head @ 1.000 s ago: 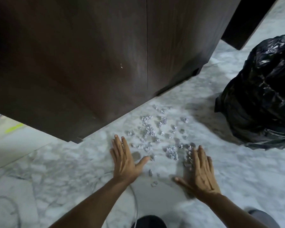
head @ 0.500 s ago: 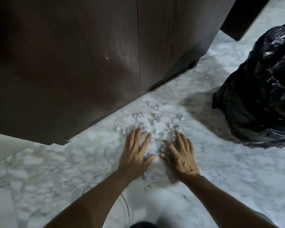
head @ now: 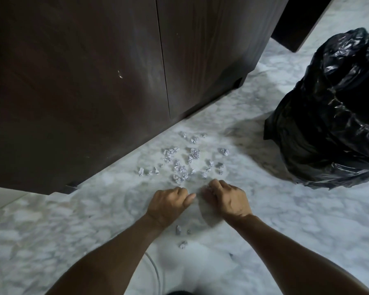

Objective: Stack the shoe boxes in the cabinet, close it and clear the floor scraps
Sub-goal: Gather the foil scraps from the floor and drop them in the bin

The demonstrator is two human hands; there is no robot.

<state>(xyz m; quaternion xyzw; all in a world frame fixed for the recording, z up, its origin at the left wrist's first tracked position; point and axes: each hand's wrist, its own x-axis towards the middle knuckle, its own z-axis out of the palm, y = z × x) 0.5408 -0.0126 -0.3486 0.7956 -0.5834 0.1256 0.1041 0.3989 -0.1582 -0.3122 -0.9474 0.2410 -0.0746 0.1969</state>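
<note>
Several small crumpled paper scraps [head: 180, 165] lie scattered on the marble floor [head: 285, 220] in front of the dark wooden cabinet [head: 94, 81], whose two doors are shut. My left hand [head: 168, 204] and my right hand [head: 228, 199] rest on the floor side by side just below the scraps, both curled into fists. A bit of paper shows at my right hand's fingertips; what my left fist holds is hidden. Three more scraps [head: 182, 237] lie between my forearms.
A full black rubbish bag [head: 332, 116] stands on the floor at the right, close to the scraps. Another dark piece of furniture [head: 296, 20] sits at the top right. A thin cable [head: 156, 271] curves near the bottom centre.
My hands went from flat and spread on the floor to lying over the scraps, then pulled back toward me and curled into fists, raking some scraps in.
</note>
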